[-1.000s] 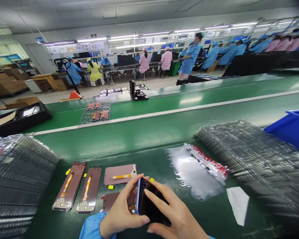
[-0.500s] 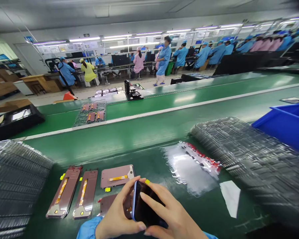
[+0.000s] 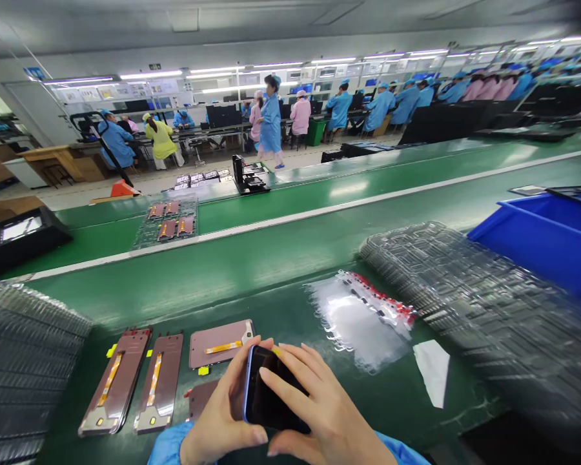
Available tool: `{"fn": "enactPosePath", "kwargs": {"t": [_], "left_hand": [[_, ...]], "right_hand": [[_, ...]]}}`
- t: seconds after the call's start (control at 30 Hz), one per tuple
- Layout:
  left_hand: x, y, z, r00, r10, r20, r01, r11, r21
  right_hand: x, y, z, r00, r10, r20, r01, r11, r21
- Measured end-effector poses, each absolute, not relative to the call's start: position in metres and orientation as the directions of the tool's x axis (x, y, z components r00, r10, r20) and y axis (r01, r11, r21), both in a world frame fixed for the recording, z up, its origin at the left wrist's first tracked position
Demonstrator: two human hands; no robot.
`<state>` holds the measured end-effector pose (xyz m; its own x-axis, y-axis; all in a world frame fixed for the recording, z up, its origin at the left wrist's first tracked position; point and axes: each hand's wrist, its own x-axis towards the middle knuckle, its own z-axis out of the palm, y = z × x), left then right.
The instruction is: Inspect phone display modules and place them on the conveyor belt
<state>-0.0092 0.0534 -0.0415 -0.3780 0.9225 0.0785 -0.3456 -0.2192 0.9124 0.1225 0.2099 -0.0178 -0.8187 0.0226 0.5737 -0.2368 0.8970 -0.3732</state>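
Note:
Both hands hold a black-screened smartphone [image 3: 271,391] with a blue edge, low in the view. My left hand [image 3: 220,413] grips its left side, and my right hand [image 3: 314,407] lies with its fingers across the glass. Just left of them, several copper-pink flat panels with yellow strips lie on the green belt: one upright panel [image 3: 113,381], a second [image 3: 159,384], and a crosswise one [image 3: 220,343]. A fourth panel [image 3: 201,397] is partly hidden behind my left hand. Small yellow tabs are scattered around them. A clear plastic bag [image 3: 358,316] of small red-edged parts lies to the right.
Stacks of clear plastic trays stand on the left [image 3: 24,368] and right [image 3: 479,316], beside a blue bin [image 3: 537,242] and a white paper sheet [image 3: 433,371]. A further green belt carries a tray of panels [image 3: 164,223]. Co-workers [image 3: 339,110] in smocks sit at benches beyond.
The whole view has swung, so the belt and panels sit further left and lower. The phone stays in both hands. A standing worker in blue has walked left along the far aisle.

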Motion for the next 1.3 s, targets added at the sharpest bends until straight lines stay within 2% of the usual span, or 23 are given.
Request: {"fn": "enactPosePath", "kwargs": {"t": [0.07, 0.13, 0.2, 0.27, 0.3, 0.37, 0.47, 0.57, 0.73, 0.83, 0.97, 1.13, 1.3], "left_hand": [[-0.009, 0.057, -0.040, -0.414, 0.910, 0.023, -0.400, -0.204, 0.893], [-0.012, 0.062, -0.036, -0.478, 0.871, -0.117, -0.514, -0.169, 0.841], [-0.018, 0.067, -0.028, -0.529, 0.808, -0.259, -0.611, -0.151, 0.778], [-0.027, 0.070, -0.020, -0.555, 0.764, -0.328, -0.649, -0.151, 0.746], [-0.032, 0.071, -0.016, -0.572, 0.750, -0.333, -0.650, -0.167, 0.741], [-0.041, 0.071, -0.011, -0.599, 0.727, -0.335, -0.653, -0.202, 0.729], [-0.048, 0.071, -0.010, -0.623, 0.703, -0.343, -0.646, -0.216, 0.732], [-0.048, 0.072, -0.012, -0.619, 0.704, -0.346, -0.635, -0.190, 0.749], [-0.040, 0.074, -0.009, -0.596, 0.760, -0.260, -0.603, -0.210, 0.770], [-0.030, 0.070, -0.009, -0.499, 0.830, -0.248, -0.535, -0.070, 0.842], [-0.013, 0.063, -0.018, -0.418, 0.866, -0.275, -0.347, 0.128, 0.929], [0.000, 0.062, -0.024, -0.522, 0.803, -0.289, -0.187, 0.223, 0.957], [0.002, 0.064, -0.022, -0.557, 0.776, -0.296, -0.194, 0.226, 0.955]], "right_hand": [[0.121, 0.208, -0.023, -0.816, 0.098, 0.570, -0.183, 0.891, -0.416], [0.120, 0.209, -0.029, -0.813, 0.194, 0.549, -0.180, 0.813, -0.554], [0.121, 0.213, -0.034, -0.842, 0.302, 0.446, -0.195, 0.601, -0.775], [0.122, 0.221, -0.035, -0.899, 0.368, 0.237, -0.136, 0.279, -0.951], [0.123, 0.225, -0.035, -0.928, 0.356, 0.109, -0.072, 0.116, -0.991], [0.125, 0.230, -0.033, -0.965, 0.241, -0.103, 0.073, -0.131, -0.989], [0.126, 0.231, -0.031, -0.973, 0.061, -0.223, 0.195, -0.298, -0.934], [0.126, 0.226, -0.032, -0.974, 0.052, -0.222, 0.193, -0.326, -0.925], [0.123, 0.221, -0.034, -0.973, 0.157, -0.171, 0.123, -0.280, -0.952], [0.122, 0.222, -0.034, -0.953, 0.255, -0.162, 0.090, -0.273, -0.958], [0.122, 0.227, -0.036, -0.914, 0.365, -0.175, 0.058, -0.309, -0.949], [0.123, 0.228, -0.042, -0.903, 0.396, -0.166, 0.016, -0.356, -0.934], [0.124, 0.224, -0.038, -0.907, 0.403, -0.122, -0.018, -0.326, -0.945]]}}
